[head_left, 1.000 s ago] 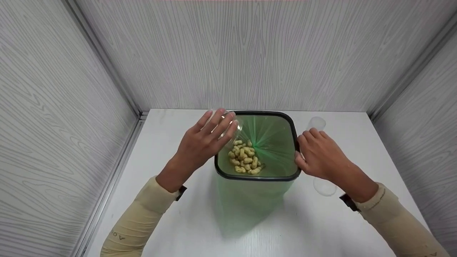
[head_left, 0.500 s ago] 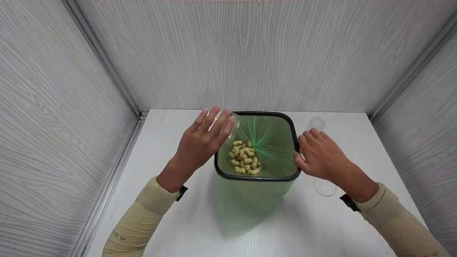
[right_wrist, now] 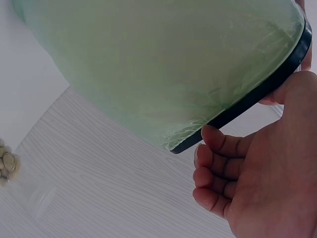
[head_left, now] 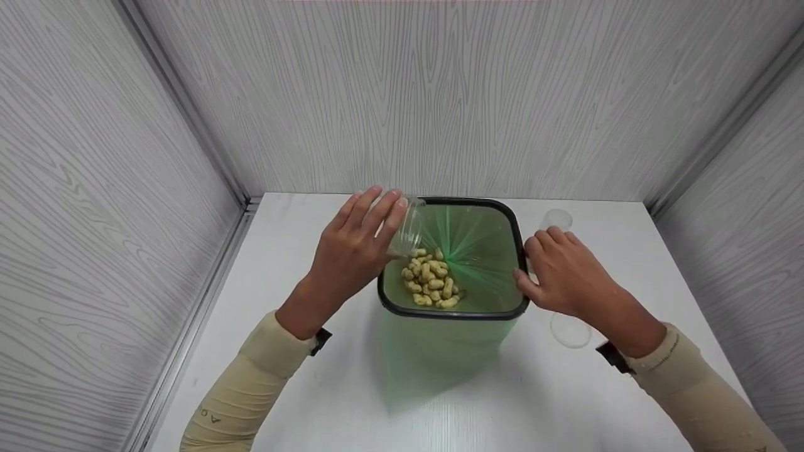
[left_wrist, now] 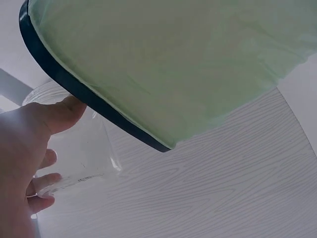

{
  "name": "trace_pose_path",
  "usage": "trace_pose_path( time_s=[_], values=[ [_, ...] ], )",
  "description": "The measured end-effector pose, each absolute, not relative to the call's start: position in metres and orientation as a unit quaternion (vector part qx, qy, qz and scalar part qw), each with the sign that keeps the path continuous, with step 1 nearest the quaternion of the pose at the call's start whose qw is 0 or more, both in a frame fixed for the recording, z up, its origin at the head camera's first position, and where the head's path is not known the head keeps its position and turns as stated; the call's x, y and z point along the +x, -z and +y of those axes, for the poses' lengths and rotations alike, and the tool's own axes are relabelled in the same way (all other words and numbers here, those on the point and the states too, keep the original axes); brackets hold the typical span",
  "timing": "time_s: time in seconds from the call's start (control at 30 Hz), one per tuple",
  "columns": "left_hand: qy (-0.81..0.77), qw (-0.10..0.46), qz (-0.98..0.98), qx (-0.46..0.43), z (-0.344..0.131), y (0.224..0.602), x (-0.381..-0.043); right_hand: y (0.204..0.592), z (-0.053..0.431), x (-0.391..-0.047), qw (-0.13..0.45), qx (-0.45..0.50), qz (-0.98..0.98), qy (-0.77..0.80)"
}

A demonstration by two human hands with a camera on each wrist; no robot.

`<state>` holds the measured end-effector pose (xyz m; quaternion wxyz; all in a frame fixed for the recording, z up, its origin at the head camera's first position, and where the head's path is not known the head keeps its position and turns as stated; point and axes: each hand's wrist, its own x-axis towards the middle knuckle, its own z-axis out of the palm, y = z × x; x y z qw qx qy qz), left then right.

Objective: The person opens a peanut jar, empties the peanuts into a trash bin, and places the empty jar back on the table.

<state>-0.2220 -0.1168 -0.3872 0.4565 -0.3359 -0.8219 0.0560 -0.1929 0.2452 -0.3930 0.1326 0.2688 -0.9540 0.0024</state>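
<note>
My left hand (head_left: 353, 248) holds a clear plastic jar (head_left: 411, 226) on its side at the back left of a trash bin. In the left wrist view its thumb and fingers go round the jar (left_wrist: 81, 153), whose walls look see-through. The bin has a black rim (head_left: 452, 315) and a green plastic liner (head_left: 483, 251) drawn together in the middle. Unshelled peanuts (head_left: 433, 276) lie in a heap inside, toward the left. My right hand (head_left: 565, 273) grips the rim's right side, thumb over the inner edge and fingers curled outside, as the right wrist view shows.
Beyond my right hand a jar with a cloudy lid (head_left: 557, 218) stands near the back wall; tan nuts (right_wrist: 7, 163) show in it from the right wrist. A clear round lid (head_left: 571, 329) lies right of the bin. Walls enclose the white table (head_left: 301, 395).
The left hand has shifted slightly left and the jar has turned in it, so more of the jar shows right of the fingers. The peanuts and right hand stay nearly still.
</note>
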Motion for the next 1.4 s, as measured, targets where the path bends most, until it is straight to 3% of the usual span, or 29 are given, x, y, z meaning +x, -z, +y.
trace_pose_path(
  time_s=[0.3, 0.9, 1.4],
  values=[
    [0.062, 0.427, -0.847, -0.311, -0.118, 0.384, -0.217, 0.392, 0.247, -0.192, 0.133, 0.272, -0.953, -0.001],
    [0.132, 0.396, -0.853, -0.314, -0.116, 0.383, -0.21, 0.384, 0.241, -0.194, 0.19, 0.3, -0.935, -0.007],
    [0.286, 0.324, -0.839, -0.331, -0.104, 0.379, -0.203, 0.372, 0.232, -0.19, 0.197, 0.329, -0.923, -0.037]
  ],
)
